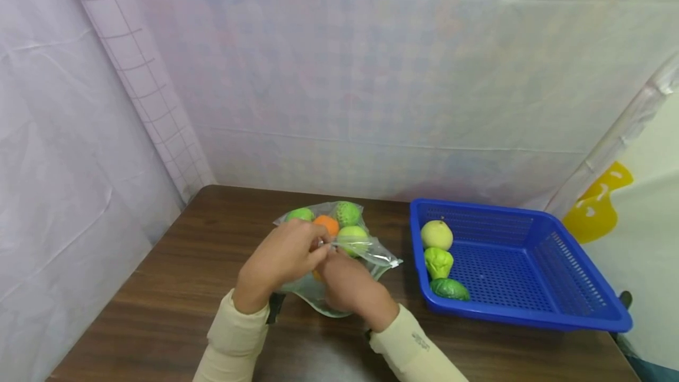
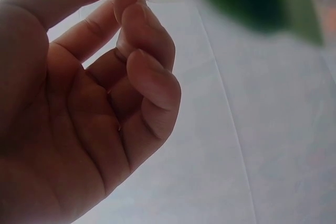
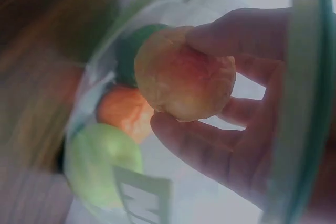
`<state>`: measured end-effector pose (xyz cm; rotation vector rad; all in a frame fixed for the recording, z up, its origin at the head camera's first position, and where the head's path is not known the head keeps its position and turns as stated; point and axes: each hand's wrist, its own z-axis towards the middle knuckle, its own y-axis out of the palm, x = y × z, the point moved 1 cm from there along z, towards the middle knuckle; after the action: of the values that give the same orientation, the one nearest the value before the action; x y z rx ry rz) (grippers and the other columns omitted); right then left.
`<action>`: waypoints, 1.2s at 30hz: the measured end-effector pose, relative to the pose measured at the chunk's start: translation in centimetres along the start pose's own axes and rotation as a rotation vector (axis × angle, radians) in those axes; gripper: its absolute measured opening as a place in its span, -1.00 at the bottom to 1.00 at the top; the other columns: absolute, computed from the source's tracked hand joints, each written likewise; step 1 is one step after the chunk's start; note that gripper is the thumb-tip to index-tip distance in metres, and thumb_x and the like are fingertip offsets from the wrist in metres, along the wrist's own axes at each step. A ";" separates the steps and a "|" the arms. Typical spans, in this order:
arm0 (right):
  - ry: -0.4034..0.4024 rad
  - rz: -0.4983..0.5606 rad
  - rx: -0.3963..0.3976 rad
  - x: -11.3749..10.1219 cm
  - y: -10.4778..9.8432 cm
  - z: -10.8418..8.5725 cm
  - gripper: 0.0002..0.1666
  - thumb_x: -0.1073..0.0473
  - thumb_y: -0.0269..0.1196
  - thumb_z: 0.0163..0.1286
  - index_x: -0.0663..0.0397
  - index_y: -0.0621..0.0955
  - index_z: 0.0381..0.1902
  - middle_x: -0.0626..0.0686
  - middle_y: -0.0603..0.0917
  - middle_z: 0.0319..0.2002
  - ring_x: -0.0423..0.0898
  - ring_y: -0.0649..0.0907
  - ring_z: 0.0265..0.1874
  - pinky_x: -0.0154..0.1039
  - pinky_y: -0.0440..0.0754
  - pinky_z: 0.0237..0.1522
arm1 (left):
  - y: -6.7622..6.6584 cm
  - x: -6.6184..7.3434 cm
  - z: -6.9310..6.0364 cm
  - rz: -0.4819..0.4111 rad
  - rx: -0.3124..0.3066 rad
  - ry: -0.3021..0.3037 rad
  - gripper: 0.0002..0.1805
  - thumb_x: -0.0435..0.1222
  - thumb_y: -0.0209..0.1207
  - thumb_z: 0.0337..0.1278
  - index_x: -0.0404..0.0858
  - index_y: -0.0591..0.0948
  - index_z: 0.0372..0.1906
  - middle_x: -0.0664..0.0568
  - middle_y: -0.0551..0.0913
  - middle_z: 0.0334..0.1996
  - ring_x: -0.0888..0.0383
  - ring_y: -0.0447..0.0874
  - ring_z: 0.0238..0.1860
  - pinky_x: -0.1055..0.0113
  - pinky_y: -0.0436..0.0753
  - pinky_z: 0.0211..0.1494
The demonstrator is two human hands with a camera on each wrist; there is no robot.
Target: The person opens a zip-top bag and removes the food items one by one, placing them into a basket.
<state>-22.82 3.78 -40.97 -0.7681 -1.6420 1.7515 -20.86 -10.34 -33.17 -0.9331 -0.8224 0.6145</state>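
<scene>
A clear zip bag [image 1: 383, 254] lies on the table, holding a green apple [image 1: 352, 236], an orange fruit [image 1: 327, 224], a bumpy green fruit [image 1: 348, 213] and another green one [image 1: 300, 214]. My left hand [image 1: 282, 255] pinches the bag's edge between thumb and fingertips; in the left wrist view only a bit of plastic shows there. Inside the bag, my right hand [image 1: 351, 283] grips a yellowish-red peach [image 3: 184, 80] with thumb and fingers. Beyond the peach, the right wrist view has the green apple [image 3: 100, 161] and the orange fruit [image 3: 123, 113] through the plastic.
To the right stands a blue basket [image 1: 522, 320]. Along its left side lie a pale yellow-green round fruit [image 1: 437, 235], a light green pepper-shaped piece [image 1: 438, 262] and a dark green piece [image 1: 450, 289]. White sheeting [image 1: 371, 75] rises behind the brown wooden table [image 1: 175, 264].
</scene>
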 end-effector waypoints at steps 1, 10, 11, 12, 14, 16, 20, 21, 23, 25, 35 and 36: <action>0.001 -0.001 0.012 0.0 -0.2 -0.1 -0.23 0.33 0.35 0.02 -0.05 0.55 0.28 0.04 0.56 0.30 -0.01 0.58 0.22 -0.13 0.58 0.22 | 0.0 0.0 0.0 -0.002 0.001 -0.002 -0.91 -0.24 0.30 0.26 -0.14 0.78 -0.29 0.24 0.62 -0.53 0.32 0.41 -0.52 0.41 0.48 -0.41; -0.034 0.044 0.056 0.3 -2.1 -1.1 -0.29 0.34 0.40 -0.07 -0.01 0.59 0.15 -0.04 0.64 0.08 -0.01 0.66 0.01 -0.12 0.67 0.03 | -0.1 -0.1 0.0 -0.014 -0.003 0.004 -0.88 -0.25 0.27 0.31 -0.12 0.71 -0.37 0.26 0.29 -0.70 0.35 0.18 -0.64 0.45 0.30 -0.51; -0.042 0.049 0.059 0.3 -2.2 -1.2 -0.27 0.35 0.40 -0.06 -0.02 0.58 0.18 -0.04 0.64 0.07 0.00 0.66 0.01 -0.11 0.65 0.07 | -0.1 -0.2 0.0 -0.014 0.000 0.005 -0.89 -0.27 0.26 0.31 -0.13 0.73 -0.35 0.27 0.32 -0.70 0.36 0.18 -0.65 0.45 0.31 -0.51; -0.046 0.058 0.061 0.4 -2.4 -1.4 -0.23 0.36 0.40 -0.05 -0.03 0.55 0.22 -0.03 0.64 0.08 0.00 0.66 0.02 -0.10 0.64 0.10 | -0.1 -0.2 0.0 -0.013 0.001 0.004 -0.89 -0.28 0.24 0.31 -0.14 0.74 -0.32 0.27 0.34 -0.70 0.37 0.19 -0.65 0.46 0.31 -0.51; -0.053 0.071 0.063 0.4 -2.7 -1.6 -0.21 0.39 0.39 -0.02 -0.04 0.52 0.25 -0.03 0.64 0.08 -0.01 0.66 0.02 -0.10 0.64 0.08 | -0.1 -0.2 0.0 -0.013 0.006 0.005 -0.88 -0.30 0.23 0.30 -0.16 0.76 -0.28 0.28 0.38 -0.70 0.38 0.20 -0.66 0.46 0.34 -0.51; -0.054 0.078 0.066 0.5 -2.9 -1.7 -0.21 0.41 0.36 0.01 -0.02 0.51 0.28 -0.02 0.65 0.09 -0.01 0.66 0.02 -0.12 0.65 0.06 | -0.1 -0.2 0.0 -0.010 0.007 0.004 -0.87 -0.32 0.21 0.28 -0.17 0.76 -0.27 0.27 0.39 -0.71 0.38 0.20 -0.67 0.46 0.34 -0.51; -0.065 0.068 0.077 0.6 -3.1 -2.1 -0.23 0.42 0.30 0.09 0.02 0.49 0.32 0.01 0.64 0.11 -0.01 0.65 0.03 -0.13 0.65 0.05 | 0.0 -0.2 0.0 -0.023 0.006 0.010 -0.88 -0.33 0.22 0.27 -0.19 0.76 -0.25 0.26 0.40 -0.70 0.37 0.21 -0.67 0.46 0.34 -0.51; -0.068 0.064 0.082 0.5 -3.2 -2.3 -0.24 0.42 0.29 0.10 0.03 0.48 0.32 0.01 0.63 0.10 -0.01 0.65 0.02 -0.14 0.65 0.04 | 0.0 -0.2 0.0 -0.027 0.004 0.012 -0.89 -0.33 0.22 0.27 -0.19 0.75 -0.27 0.26 0.39 -0.70 0.37 0.20 -0.67 0.46 0.33 -0.51; -0.079 0.052 0.094 0.5 -3.5 -2.5 -0.25 0.40 0.27 0.13 0.04 0.47 0.33 0.02 0.63 0.11 0.00 0.65 0.02 -0.13 0.65 0.04 | 0.0 -0.2 0.0 -0.031 0.005 0.017 -0.90 -0.33 0.23 0.28 -0.18 0.74 -0.30 0.26 0.37 -0.70 0.37 0.20 -0.67 0.46 0.32 -0.51; -0.089 0.044 0.101 0.4 -3.7 -2.8 -0.27 0.39 0.26 0.16 0.05 0.47 0.34 0.01 0.62 0.11 0.00 0.64 0.01 -0.13 0.64 0.03 | 0.0 -0.2 0.0 -0.029 0.008 0.020 -0.91 -0.32 0.24 0.28 -0.17 0.72 -0.33 0.26 0.36 -0.71 0.37 0.21 -0.66 0.46 0.33 -0.50; -0.115 0.027 0.090 -0.1 -4.9 -3.7 -0.40 0.36 0.24 0.23 -0.11 0.54 0.24 -0.03 0.56 0.11 -0.01 0.59 -0.14 -0.17 0.62 -0.21 | 0.0 -0.1 0.1 -0.023 0.005 0.000 -0.90 -0.26 0.25 0.33 -0.16 0.71 -0.32 0.24 0.37 -0.68 0.34 0.23 -0.65 0.45 0.36 -0.48; -0.123 0.028 0.091 -0.1 -4.9 -3.8 -0.44 0.35 0.25 0.23 -0.13 0.55 0.19 -0.04 0.56 0.10 -0.02 0.58 -0.16 -0.17 0.61 -0.24 | 0.0 -0.1 0.0 -0.028 0.000 -0.005 -0.89 -0.26 0.23 0.34 -0.15 0.71 -0.32 0.24 0.35 -0.69 0.35 0.22 -0.66 0.45 0.36 -0.49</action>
<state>-19.65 6.36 -36.29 -0.6558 -1.6241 1.9129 -20.92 -10.37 -33.20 -0.9190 -0.8386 0.5926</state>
